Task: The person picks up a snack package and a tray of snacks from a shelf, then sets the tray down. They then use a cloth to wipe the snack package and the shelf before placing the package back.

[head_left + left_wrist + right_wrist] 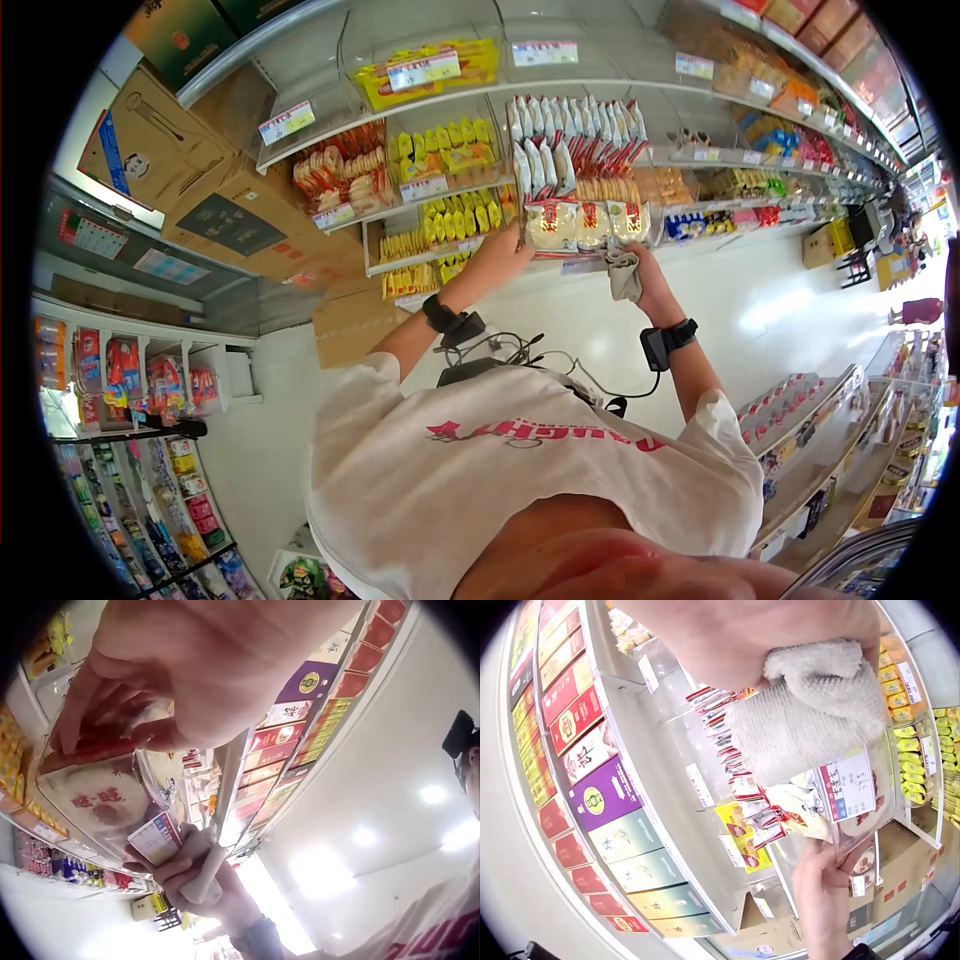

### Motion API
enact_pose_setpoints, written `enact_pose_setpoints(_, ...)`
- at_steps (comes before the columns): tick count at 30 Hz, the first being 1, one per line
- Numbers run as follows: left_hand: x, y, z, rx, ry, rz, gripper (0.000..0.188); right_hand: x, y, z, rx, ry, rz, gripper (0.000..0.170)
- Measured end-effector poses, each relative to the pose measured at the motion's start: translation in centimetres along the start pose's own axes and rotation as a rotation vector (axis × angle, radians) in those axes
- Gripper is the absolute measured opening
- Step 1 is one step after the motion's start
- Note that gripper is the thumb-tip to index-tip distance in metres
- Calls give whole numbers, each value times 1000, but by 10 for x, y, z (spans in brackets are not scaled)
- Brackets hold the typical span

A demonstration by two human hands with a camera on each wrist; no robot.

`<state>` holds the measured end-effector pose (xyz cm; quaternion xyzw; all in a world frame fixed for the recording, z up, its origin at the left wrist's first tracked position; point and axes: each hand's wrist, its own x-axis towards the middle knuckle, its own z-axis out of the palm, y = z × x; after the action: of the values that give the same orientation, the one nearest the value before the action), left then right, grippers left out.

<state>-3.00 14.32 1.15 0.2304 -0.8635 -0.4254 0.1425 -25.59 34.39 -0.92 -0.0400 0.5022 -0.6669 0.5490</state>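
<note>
Several white-and-red cracker packets (552, 226) stand at the front of a clear bin (39, 796). My left hand (500, 262) is at the bin's left end; in the left wrist view this hand (180, 671) has its fingers and thumb on the red edge of a cracker packet (105, 799). At the bin's right end, my right hand (652, 285) grips a bunched grey cloth (623, 277). The cloth (802, 724) hides most of that hand's fingers in the right wrist view. Beside it, a price card (847, 787) is on the bin's front.
Yellow snack packs (460, 220) fill compartments on the left. Other snacks (715, 222) line the shelf to the right. Cardboard boxes (215, 215) stand at the left, and boxed goods (604, 791) line another shelf. A cable (590, 375) hangs near my body.
</note>
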Motion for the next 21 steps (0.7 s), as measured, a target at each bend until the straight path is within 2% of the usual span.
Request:
enact_pose_setpoints(2, 13, -15, 2, -51, 37, 29, 40, 10, -10, 7, -29, 26, 11, 31)
enact_pose_setpoints(8, 35, -32, -8, -78, -14, 9, 38, 39, -21, 8, -48, 77, 64, 30)
enact_pose_setpoints(11, 40, -20, -26, -98, -60, -41, 37, 38, -25, 25, -42, 155, 28, 28)
enact_pose_setpoints(14, 52, -22, -31, -96, -65, -62, 36, 45, -32, 23, -70, 69, 35, 31)
enact_pose_setpoints(16, 56, -21, -30, -154, -28, -25, 36, 52, -43, 25, -77, 77, 50, 31)
enact_pose_setpoints(21, 63, 2, -30, -77, -86, -94, 41, 55, -65, 16, -104, 68, 99, 29)
